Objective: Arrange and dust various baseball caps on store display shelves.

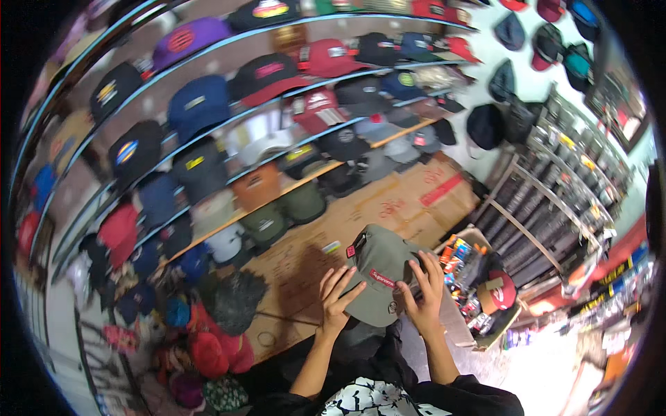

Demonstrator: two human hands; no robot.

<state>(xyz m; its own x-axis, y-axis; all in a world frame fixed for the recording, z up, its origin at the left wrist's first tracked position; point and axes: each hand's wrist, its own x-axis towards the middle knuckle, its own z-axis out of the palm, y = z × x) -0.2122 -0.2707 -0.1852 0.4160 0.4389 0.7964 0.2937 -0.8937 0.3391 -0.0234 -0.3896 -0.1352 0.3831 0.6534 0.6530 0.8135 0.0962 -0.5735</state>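
A grey-green baseball cap [375, 294] with a red front patch and a small red tag on its side is between my two hands, its brim towards me. My left hand [336, 296] touches the cap's left side near the brim, fingers spread along it. My right hand [425, 286] lies against the right side of the crown, thumb near the patch and fingers spread. Flattened cardboard [299, 291] bearing printing lies beyond and below the cap.
Shelves [307, 184] packed with caps rise in front and to the left. A cardboard box [460, 325] of small packets and a red-fronted cap [500, 292] stands at the right. Behind it is a metal rack [541, 192]. Red hats [210, 353] are piled at the lower left.
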